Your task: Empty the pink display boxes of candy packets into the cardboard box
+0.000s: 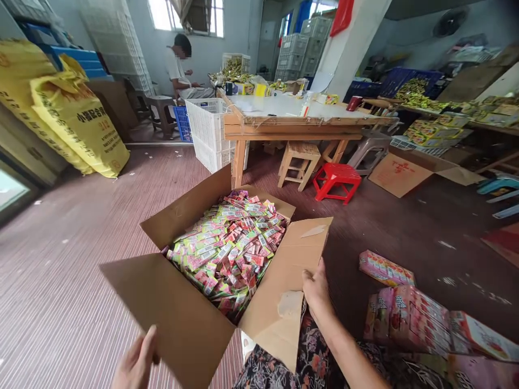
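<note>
An open cardboard box [190, 319] stands on the floor before me with its flaps folded outward. It is full of small pink and green printed sachets [231, 243], heaped in a loose pile. My left hand [138, 356] is at the outer edge of the near left flap, thumb on top and fingers partly hidden beneath. My right hand [317, 289] grips the outer edge of the right flap, its thumb on the upper face and the other fingers behind the board.
Pink printed packs [413, 316] lie on the floor at right. Beyond the box stand a wooden table [292, 129], a wooden stool [299, 156], a red stool [337, 178] and a white crate [211, 132]. Yellow sacks [81, 119] lean at left. A person [182, 73] sits at the back.
</note>
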A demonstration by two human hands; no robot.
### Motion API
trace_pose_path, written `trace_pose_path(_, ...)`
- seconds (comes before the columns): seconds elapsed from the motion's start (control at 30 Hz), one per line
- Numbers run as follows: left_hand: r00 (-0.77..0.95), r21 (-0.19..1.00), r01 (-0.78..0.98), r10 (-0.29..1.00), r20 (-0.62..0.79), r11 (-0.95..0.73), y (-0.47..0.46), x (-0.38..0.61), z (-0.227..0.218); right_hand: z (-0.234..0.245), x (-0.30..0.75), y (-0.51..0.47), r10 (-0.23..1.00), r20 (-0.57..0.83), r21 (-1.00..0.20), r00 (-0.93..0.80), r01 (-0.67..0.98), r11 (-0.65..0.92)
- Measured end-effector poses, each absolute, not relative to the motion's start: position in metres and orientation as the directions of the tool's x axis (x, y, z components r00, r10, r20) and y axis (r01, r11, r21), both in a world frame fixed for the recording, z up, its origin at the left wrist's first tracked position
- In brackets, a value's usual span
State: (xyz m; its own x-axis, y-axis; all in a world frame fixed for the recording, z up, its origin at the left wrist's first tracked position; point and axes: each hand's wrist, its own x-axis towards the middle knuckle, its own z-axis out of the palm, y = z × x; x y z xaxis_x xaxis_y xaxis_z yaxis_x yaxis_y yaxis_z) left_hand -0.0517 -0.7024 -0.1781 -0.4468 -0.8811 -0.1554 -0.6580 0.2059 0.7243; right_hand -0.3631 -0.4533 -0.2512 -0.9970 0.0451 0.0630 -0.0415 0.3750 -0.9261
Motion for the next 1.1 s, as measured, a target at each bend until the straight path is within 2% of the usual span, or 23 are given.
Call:
trace_pose_path(0.07, -0.514, 0.659, -0.678, -0.851, -0.109, 0.326, -0.698, -0.098, -0.138, -0.241, -0.359, -0.46, 0.035, 0.044, -0.931, -0.998, -0.028, 0.365)
trace_pose_path(0.17, -0.61, 0.394, -0.739, -0.791, -0.05, 0.546, -0.695, -0.174, -0.107, -0.224, -0.345, -0.468, 0.018, 0.022, -0.937, -1.0, -0.015, 0.35)
trace_pose_path(0.27, -0.679, 0.156, -0.731, -0.732, -0.066, 0.664, -0.701, -0.23, -0.103, -0.224, -0.312, -0.474, 0.025, -0.04, -0.955, -0.999, 0.046, 0.294)
trace_pose_path(0.37, -0.696, 0.014, -0.714, -0.707, -0.129, 0.7, -0.709, -0.259, -0.115, -0.241, -0.262, -0.477, -0.023, -0.16, -0.968, -0.987, 0.152, 0.199)
trace_pose_path(0.47, -0.757, -0.019, -0.649, -0.648, -0.087, 0.76, -0.715, -0.265, -0.143, -0.254, -0.212, -0.474, -0.03, -0.316, -0.948, -0.948, 0.315, 0.035)
trace_pose_path(0.57, -0.778, 0.069, -0.624, -0.627, 0.036, 0.778, -0.722, -0.258, -0.184, -0.24, -0.203, -0.456, -0.039, -0.393, -0.898, -0.919, 0.392, -0.197)
trace_pose_path(0.63, -0.789, 0.11, -0.607, -0.613, 0.033, 0.787, -0.728, -0.253, -0.21, -0.216, -0.23, -0.432, 0.032, -0.274, -0.949, -0.961, 0.265, -0.171)
trace_pose_path(0.7, -0.806, 0.092, -0.59, -0.592, -0.009, 0.802, -0.732, -0.251, -0.229, -0.188, -0.275, -0.41, 0.15, -0.022, -0.987, -0.988, 0.045, 0.152)
trace_pose_path(0.73, -0.807, 0.074, -0.591, -0.591, -0.024, 0.804, -0.734, -0.251, -0.235, -0.174, -0.302, -0.403, 0.14, 0.139, -0.943, -0.98, -0.087, 0.322)
trace_pose_path(0.77, -0.802, 0.059, -0.597, -0.597, -0.03, 0.8, -0.734, -0.251, -0.239, -0.161, -0.328, -0.402, 0.03, 0.228, -0.884, -0.973, -0.194, 0.425)
trace_pose_path(0.8, -0.793, 0.053, -0.609, -0.608, -0.029, 0.792, -0.735, -0.251, -0.241, -0.151, -0.354, -0.407, -0.123, 0.255, -0.832, -0.959, -0.283, 0.478)
trace_pose_path(0.87, -0.785, 0.069, -0.618, -0.619, -0.021, 0.783, -0.736, -0.252, -0.239, -0.139, -0.397, -0.433, -0.444, 0.191, -0.752, -0.875, -0.421, 0.507)
trace_pose_path(0.9, -0.785, 0.09, -0.618, -0.62, -0.009, 0.781, -0.736, -0.253, -0.235, -0.138, -0.414, -0.451, -0.558, 0.131, -0.718, -0.819, -0.466, 0.516)
trace_pose_path(0.97, -0.778, 0.146, -0.614, -0.626, 0.053, 0.776, -0.735, -0.255, -0.226, -0.144, -0.436, -0.492, -0.669, -0.008, -0.66, -0.743, -0.499, 0.561)
trace_pose_path(1.1, -0.795, 0.198, -0.535, -0.568, 0.211, 0.821, -0.725, -0.269, -0.207, -0.179, -0.439, -0.554, -0.769, -0.202, -0.622, -0.606, -0.527, 0.579)
